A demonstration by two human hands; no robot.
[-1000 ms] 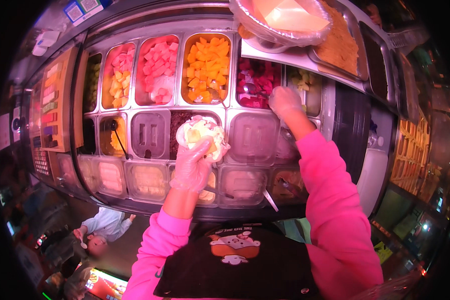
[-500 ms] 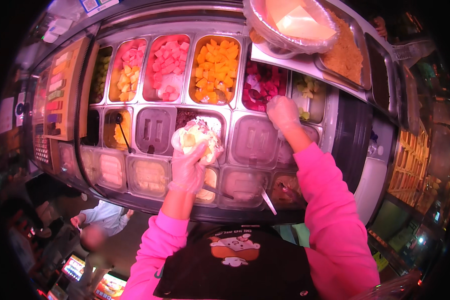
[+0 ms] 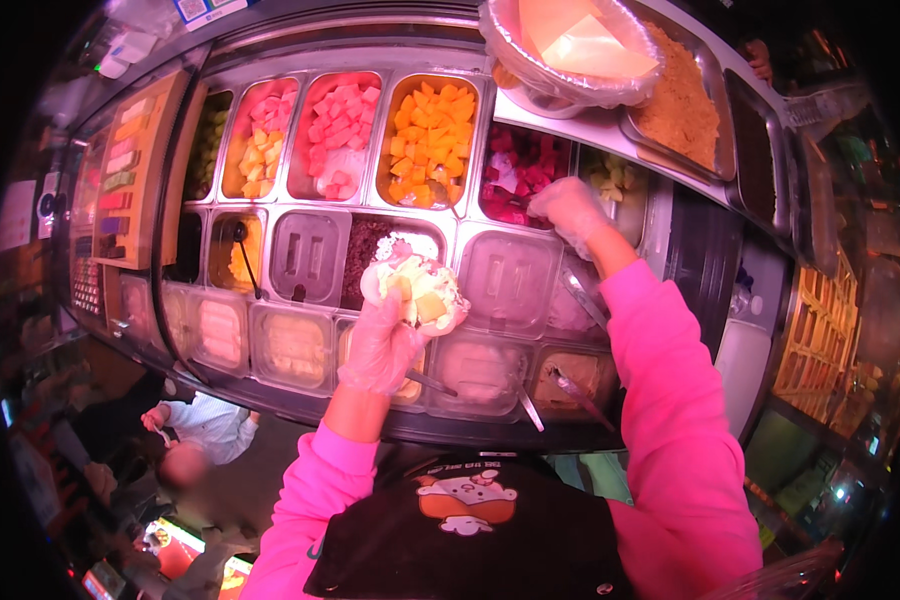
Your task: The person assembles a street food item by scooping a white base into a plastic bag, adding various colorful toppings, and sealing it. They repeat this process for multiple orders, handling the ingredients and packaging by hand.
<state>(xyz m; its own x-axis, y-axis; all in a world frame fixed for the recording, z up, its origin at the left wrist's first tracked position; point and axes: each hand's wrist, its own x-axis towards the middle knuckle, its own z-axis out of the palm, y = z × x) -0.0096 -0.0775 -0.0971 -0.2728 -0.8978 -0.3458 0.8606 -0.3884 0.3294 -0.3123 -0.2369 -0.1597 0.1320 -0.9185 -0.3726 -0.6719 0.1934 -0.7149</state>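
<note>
My left hand (image 3: 382,345), in a clear glove, is closed around a round, cream-covered dessert (image 3: 432,292) with yellow fruit cubes on top. It hangs above the metal-framed pans, in front of the pan of dark crumbs (image 3: 360,268). My gloved right hand (image 3: 573,215) is at the near right edge of a pan of deep-pink fruit cubes (image 3: 515,180). Its fingers are bent together at the fruit; what is between them is hidden. Orange mango cubes (image 3: 430,135) fill the pan left of it, and pink cubes (image 3: 342,120) lie further left.
A plastic-lined bowl (image 3: 570,60) and a tray of brown crumbs (image 3: 680,100) stand on a raised shelf at the back right. Lidded tubs (image 3: 480,375) line the near edge, several with handles sticking out. A wooden rack (image 3: 135,170) stands at the left; a person (image 3: 205,430) is beyond the counter.
My left hand has moved slightly right and nearer, tilting the dessert so that its yellow cubes show more. My right hand has shifted slightly nearer, staying by the deep-pink fruit pan.
</note>
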